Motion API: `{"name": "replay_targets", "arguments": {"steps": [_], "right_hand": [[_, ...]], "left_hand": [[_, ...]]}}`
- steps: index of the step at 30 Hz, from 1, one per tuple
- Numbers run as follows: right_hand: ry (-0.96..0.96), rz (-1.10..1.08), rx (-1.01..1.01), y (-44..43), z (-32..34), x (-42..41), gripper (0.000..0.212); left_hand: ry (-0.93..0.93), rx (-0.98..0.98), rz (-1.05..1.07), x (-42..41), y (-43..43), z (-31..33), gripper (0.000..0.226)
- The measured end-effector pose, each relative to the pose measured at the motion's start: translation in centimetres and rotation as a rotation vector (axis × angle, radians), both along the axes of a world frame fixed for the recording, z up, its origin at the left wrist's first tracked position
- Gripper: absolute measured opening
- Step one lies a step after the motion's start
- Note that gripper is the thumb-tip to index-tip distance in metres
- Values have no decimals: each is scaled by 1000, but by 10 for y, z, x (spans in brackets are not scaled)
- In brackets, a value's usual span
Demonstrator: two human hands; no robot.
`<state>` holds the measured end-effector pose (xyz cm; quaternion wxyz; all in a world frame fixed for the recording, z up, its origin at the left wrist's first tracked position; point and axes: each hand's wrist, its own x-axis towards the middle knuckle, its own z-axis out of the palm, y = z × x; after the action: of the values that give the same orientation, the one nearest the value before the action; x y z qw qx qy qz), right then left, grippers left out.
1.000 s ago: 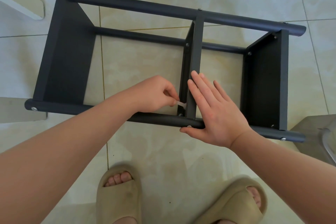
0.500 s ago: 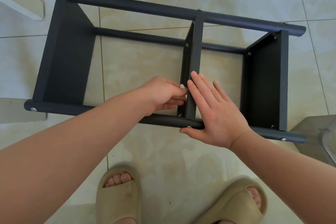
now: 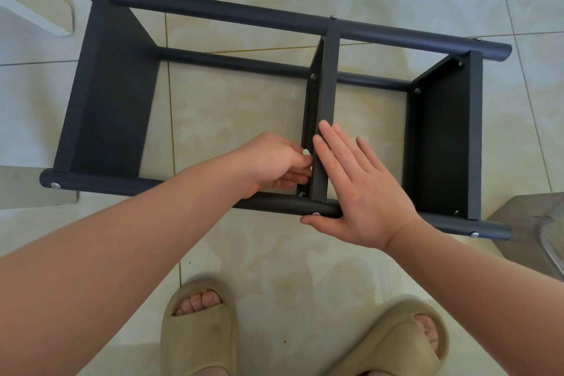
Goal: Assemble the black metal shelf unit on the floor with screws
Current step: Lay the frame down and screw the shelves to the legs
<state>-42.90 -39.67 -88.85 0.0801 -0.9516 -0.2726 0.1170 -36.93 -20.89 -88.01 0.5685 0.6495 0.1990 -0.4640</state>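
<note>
- The left hand (image 3: 274, 162) has its fingers curled and pinches a small white piece (image 3: 306, 152) against the left face of the middle panel (image 3: 327, 94). The piece is too small to tell key from cap.
- The right hand (image 3: 363, 192), at 3 o'clock of the left, lies flat and grips nothing. Its straight fingers press on the panel's edge, and its thumb lies against the near tube (image 3: 128, 188).
- A screw (image 3: 301, 194) sits at 6 o'clock of the left fingers, in the corner where panel meets tube.
- The step in hand looks to be fastening the middle panel to the near tube. The task seems far along, as screws already show at the other joints.
- The next move probably calls for bringing the white piece down to that screw and seating it square. It would then be turned in a tight corner while the right hand holds the panel true.
- The shelf (image 3: 244, 14) lies on its side at the view's centre, tubes running 9 to 3 o'clock, with an end panel (image 3: 106, 101) at 9 and another at 3.
- The floor (image 3: 274, 253) is glossy beige tile, likely slippery under metal. Sandals (image 3: 198, 330) stand at 6 o'clock.
- A white board (image 3: 39, 12) lies at 10 o'clock, a grey block (image 3: 27, 189) at 9 and a grey stand (image 3: 525, 220) at 4.
</note>
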Motion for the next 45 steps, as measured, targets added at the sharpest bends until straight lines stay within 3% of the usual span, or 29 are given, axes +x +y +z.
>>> {"name": "replay_targets", "arguments": {"steps": [3,11,20,27,45], "right_hand": [[7,1,-8,0,0,0,109],[9,-1,-8,0,0,0,110],[10,1,-17,0,0,0,110],[17,2,-27,0,1,0,110],[37,1,-42,1,3,1,110]], "left_hand": [[30,-3,4,0,0,1,9],[91,-12,5,1,0,1,18],[60,-19,-41,2,4,-1,5],[-11,-11,-174,3,11,2,18],[-69,17,-422,1,26,5,12]]}}
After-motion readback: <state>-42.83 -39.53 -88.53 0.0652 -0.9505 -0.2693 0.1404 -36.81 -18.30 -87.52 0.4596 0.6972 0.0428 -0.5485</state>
